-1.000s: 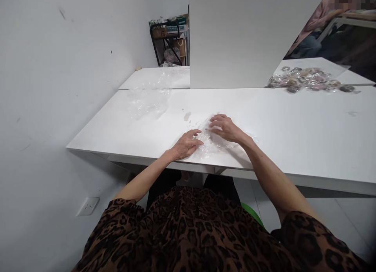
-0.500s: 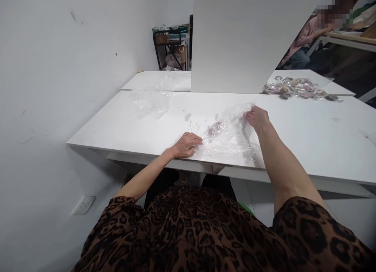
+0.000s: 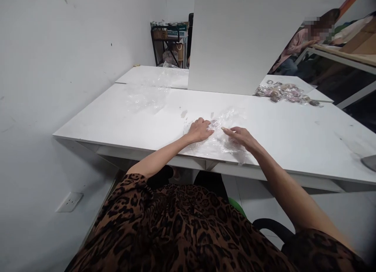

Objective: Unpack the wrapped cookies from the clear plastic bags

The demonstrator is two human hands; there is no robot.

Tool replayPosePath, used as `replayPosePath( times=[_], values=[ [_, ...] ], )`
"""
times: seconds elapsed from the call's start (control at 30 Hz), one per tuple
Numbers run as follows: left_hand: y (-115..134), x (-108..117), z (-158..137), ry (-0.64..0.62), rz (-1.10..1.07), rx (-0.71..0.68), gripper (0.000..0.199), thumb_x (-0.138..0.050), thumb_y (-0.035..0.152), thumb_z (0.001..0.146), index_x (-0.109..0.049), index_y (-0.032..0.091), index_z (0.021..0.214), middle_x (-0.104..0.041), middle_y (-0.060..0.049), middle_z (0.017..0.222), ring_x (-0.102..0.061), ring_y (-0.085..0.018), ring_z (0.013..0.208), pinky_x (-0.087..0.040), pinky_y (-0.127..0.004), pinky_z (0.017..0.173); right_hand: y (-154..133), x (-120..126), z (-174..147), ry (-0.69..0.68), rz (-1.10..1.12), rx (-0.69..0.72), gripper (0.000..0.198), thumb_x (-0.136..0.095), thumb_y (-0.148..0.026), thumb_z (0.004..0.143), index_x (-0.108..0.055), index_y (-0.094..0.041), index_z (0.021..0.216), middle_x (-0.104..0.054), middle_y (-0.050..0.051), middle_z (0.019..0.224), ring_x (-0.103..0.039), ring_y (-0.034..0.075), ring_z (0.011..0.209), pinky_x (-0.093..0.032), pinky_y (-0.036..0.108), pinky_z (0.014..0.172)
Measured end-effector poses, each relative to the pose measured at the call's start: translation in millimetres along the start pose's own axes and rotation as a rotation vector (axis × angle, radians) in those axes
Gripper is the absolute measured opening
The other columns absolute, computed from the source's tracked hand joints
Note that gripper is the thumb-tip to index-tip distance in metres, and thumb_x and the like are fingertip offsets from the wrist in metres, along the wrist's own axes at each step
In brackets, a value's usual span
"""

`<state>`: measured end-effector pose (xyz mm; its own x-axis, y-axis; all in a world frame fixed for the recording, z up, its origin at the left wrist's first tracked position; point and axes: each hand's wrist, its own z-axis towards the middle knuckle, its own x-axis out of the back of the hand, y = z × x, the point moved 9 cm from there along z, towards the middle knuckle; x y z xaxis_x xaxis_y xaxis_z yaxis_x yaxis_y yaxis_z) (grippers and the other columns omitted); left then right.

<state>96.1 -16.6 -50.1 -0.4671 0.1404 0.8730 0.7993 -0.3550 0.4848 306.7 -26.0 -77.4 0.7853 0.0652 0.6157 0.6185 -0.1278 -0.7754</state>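
Left hand [image 3: 201, 131] lies palm down with bent fingers, facing the right hand [image 3: 239, 136], its thumb extended; I cannot tell whether either pinches anything. Beneath both forearms runs the front edge of a white table [image 3: 282, 136], with room on either side, below an upright white panel [image 3: 235, 40]. Crumpled clear plastic film [image 3: 219, 147] spreads under and between the hands, a small darkish lump [image 3: 215, 124] just beside the left fingertips.

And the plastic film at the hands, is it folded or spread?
Mostly spread, but wrinkled: film shows on the table both beyond and before the right hand.
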Motion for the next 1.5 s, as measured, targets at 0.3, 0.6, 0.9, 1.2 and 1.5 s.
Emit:
replayPosePath(
  times=[0.3, 0.6, 0.9, 1.2, 1.5],
  values=[
    [-3, 4, 8, -0.037, 0.014, 0.051, 0.057, -0.041, 0.035, 0.102, -0.041, 0.010, 0.152, -0.066, -0.021, 0.135, -0.061, -0.034, 0.125, -0.047, -0.044, 0.105, -12, -12, -9, -0.011, 0.275, 0.091, 0.054, -0.083, -0.068, 0.064, -0.067, -0.019, 0.079, -0.064, 0.002, 0.070, -0.054, 0.013, 0.062, -0.043, 0.028, 0.058],
    [-54, 20, -5, 0.051, -0.350, 0.210, 0.048, -0.048, 0.023, 0.098, -0.054, 0.016, 0.144, -0.075, -0.013, 0.115, -0.072, -0.027, 0.106, -0.053, -0.040, 0.101, -79, 2, -16, 0.051, 0.700, 0.247, 0.045, -0.087, -0.051, 0.072, -0.053, -0.023, 0.082, -0.075, 0.004, 0.112, -0.073, 0.016, 0.092, -0.059, 0.025, 0.068],
    [-39, 9, -12, -0.067, -0.295, 0.121, 0.081, -0.048, 0.075, 0.092, -0.048, 0.022, 0.153, -0.045, -0.020, 0.158, -0.060, -0.038, 0.131, -0.049, -0.050, 0.107, -133, 13, -42, -0.006, 0.763, 0.380, 0.023, -0.071, -0.036, 0.085, -0.053, -0.023, 0.078, -0.077, 0.007, 0.116, -0.076, 0.019, 0.088, -0.050, 0.024, 0.054],
    [-47, 14, -18, 0.028, -0.294, 0.120, 0.057, -0.045, 0.044, 0.099, -0.050, 0.018, 0.149, -0.050, -0.018, 0.153, -0.059, -0.030, 0.132, -0.046, -0.043, 0.111, -126, 61, -62, 0.189, 0.885, 0.571, 0.014, -0.064, -0.029, 0.076, -0.055, -0.020, 0.069, -0.080, 0.015, 0.106, -0.077, 0.022, 0.077, -0.054, 0.030, 0.055],
    [-1, 3, -22, -0.110, -0.182, -0.066, 0.063, -0.045, 0.043, 0.095, -0.044, 0.022, 0.155, -0.046, -0.017, 0.155, -0.053, -0.035, 0.135, -0.045, -0.050, 0.111, -121, 67, -78, 0.170, 0.882, 0.561, 0.010, -0.068, -0.030, 0.078, -0.064, -0.021, 0.075, -0.081, 0.013, 0.110, -0.078, 0.023, 0.082, -0.057, 0.032, 0.059]
  ],
)
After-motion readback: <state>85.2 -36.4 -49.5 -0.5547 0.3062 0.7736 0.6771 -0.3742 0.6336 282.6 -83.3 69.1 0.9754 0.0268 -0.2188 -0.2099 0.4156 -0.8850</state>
